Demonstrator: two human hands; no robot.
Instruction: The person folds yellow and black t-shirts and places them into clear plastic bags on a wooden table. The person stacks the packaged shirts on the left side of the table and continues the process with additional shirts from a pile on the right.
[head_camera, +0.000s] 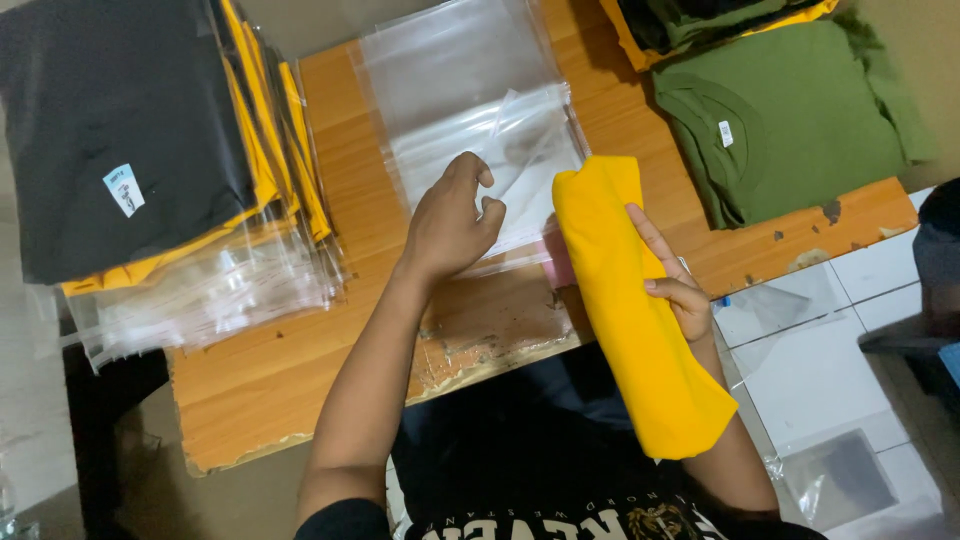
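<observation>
While over worn wooden table (300, 370) and white tiles (810, 370): left grip (452, 225) pinching clear bag (470, 110), right grip (675, 285) around folded yellow shirt (630, 310).

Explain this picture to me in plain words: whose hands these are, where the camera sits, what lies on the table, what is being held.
The single picture comes from a camera worn on a person's head, looking down at their own bare hands. The left hand pinches the top clear plastic bag of a pile on the worn wooden table. The right hand keeps a grip on a folded yellow cloth garment. Far left lies a stack of bagged black and yellow garments; at the upper right, a folded olive-green shirt.
</observation>
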